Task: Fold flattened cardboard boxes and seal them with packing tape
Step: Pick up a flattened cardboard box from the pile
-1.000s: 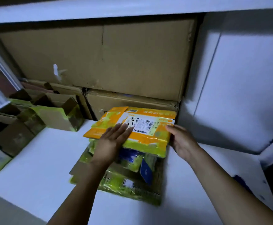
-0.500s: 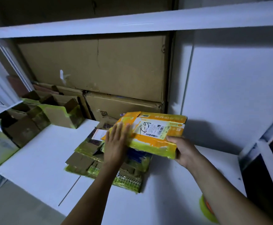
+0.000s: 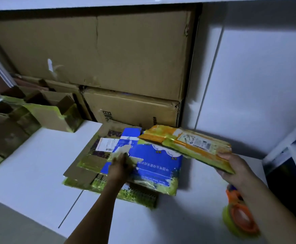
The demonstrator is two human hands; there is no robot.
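A stack of flattened cardboard boxes [image 3: 83, 173] lies on the white table [image 3: 29, 173], with a blue and white flattened box [image 3: 157, 166] on top. My left hand [image 3: 121, 166] rests on the blue box near its left edge, its fingers blurred. My right hand [image 3: 235, 169] grips the near right corner of an orange and yellow flattened box [image 3: 187, 143] with a shipping label, held tilted above the table to the right of the stack. A roll of yellow tape on an orange dispenser [image 3: 238, 217] lies under my right forearm.
Large brown cartons [image 3: 108, 55] are stacked at the back under a white shelf. Several folded open boxes with yellow tape [image 3: 52, 113] stand at the left. A white wall panel [image 3: 258, 85] closes the right side.
My right hand has lifted the orange box off the stack and swung it right, uncovering the blue box. My left hand slid down onto the blue box.
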